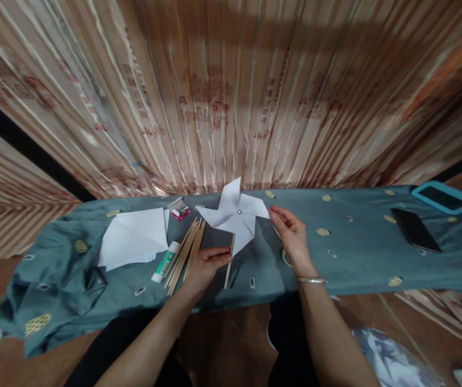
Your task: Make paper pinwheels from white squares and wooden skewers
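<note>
A white paper pinwheel (239, 217) with a silver pin at its centre is held up over the table, its thin wooden stick (228, 274) slanting down below it. My left hand (209, 262) is closed, pinching the stick just under the lowest blade. With thumb and fingers together, my right hand (291, 231) pinches the tip of the right blade; a bracelet circles that wrist. Left of the pinwheel lie several loose wooden sticks (185, 252), partly behind my left hand. Beside them is a green and white glue stick (165, 262).
A stack of white paper sheets (134, 236) lies on the left of the cloth-covered table (352, 242). Near the back edge sits a small open red box (180, 209) of metal pins. A black phone (415, 230) and a blue-framed tablet (444, 196) lie far right. Curtains hang behind.
</note>
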Tool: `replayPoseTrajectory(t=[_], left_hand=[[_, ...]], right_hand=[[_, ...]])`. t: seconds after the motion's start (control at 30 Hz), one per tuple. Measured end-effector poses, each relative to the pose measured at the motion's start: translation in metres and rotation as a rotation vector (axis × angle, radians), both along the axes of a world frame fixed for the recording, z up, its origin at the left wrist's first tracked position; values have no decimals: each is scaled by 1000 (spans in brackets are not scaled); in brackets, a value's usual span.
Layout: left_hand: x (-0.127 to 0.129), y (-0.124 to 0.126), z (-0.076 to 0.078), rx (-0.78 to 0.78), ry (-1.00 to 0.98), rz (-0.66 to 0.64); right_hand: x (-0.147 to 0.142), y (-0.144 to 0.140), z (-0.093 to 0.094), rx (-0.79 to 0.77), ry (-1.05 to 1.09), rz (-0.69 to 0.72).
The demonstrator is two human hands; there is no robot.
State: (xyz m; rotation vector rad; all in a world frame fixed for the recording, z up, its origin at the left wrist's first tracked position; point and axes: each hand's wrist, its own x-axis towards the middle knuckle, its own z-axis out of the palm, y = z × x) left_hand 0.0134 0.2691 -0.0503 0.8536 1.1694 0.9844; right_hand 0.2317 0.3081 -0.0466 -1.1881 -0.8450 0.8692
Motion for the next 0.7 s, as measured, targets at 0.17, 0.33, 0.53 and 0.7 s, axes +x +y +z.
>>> replayPoseTrajectory(t=[0.17, 0.33, 0.53, 0.7], left_hand=[[5, 2, -3, 5, -49, -3], [2, 12, 2, 24, -128, 71], [1, 18, 13, 72, -213, 132], [4, 18, 16, 68, -204, 150]], right_hand=[[-2, 1, 2, -18, 2, 0], [-11, -14, 1, -112, -142, 245], [-50, -37, -8, -245, -332, 858], [-61, -38, -13, -231, -303, 932]])
